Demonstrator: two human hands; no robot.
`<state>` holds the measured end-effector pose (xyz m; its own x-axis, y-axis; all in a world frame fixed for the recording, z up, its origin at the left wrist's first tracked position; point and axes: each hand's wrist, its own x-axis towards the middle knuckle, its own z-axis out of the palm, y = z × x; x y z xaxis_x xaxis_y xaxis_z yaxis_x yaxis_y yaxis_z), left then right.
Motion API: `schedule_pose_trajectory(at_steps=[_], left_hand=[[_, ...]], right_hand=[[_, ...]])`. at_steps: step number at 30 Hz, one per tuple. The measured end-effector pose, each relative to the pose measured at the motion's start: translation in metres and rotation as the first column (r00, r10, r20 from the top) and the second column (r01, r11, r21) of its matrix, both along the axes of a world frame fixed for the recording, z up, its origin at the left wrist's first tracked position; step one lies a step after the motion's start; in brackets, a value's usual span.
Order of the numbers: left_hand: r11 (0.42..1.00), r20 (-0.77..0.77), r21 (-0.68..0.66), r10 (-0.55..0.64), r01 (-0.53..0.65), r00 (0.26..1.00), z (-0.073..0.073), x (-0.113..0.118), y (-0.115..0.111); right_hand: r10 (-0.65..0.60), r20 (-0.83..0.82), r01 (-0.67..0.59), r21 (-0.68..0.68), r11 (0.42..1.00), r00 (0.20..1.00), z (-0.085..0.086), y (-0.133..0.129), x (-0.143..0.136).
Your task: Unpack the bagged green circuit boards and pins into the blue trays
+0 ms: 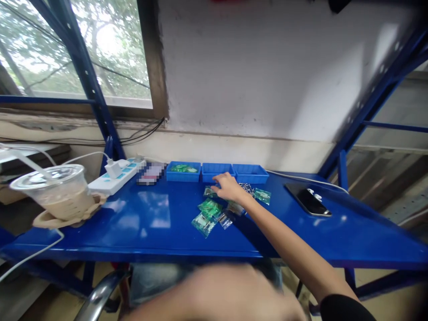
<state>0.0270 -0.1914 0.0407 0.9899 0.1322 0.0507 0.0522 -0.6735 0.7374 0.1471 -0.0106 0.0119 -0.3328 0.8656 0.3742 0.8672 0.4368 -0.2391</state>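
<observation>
My right hand reaches over the blue table in front of the middle blue bin. Its thumb and forefinger are apart, with nothing visible between them. Close to the fingertips lies a small clear packet. Nearer to me are a packet of green pieces, a packet with pale pieces and one with metal pieces. Loose small metal parts, perhaps screws, are partly hidden behind the wrist. My left hand is a blurred shape close to the camera; its fingers cannot be made out.
A left blue bin holds green packets; a right blue bin adjoins the middle one. Another packet lies right of the metal parts. A phone with white earbuds, a power strip and an iced drink cup sit farther out.
</observation>
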Motion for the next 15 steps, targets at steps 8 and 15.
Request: schedule_pose_trajectory(at_steps=[8,15], left_hand=[[0.313,0.06,-0.395,0.947,-0.864,0.316,-0.008,-0.06,0.188],[0.265,-0.024,-0.647,0.93,-0.715,0.366,-0.031,-0.038,0.179]], right_hand=[[0.05,-0.092,-0.046,0.044,0.998,0.995,-0.019,0.004,-0.011],[0.169,-0.19,-0.102,0.318,0.943,0.967,-0.016,-0.017,-0.013]])
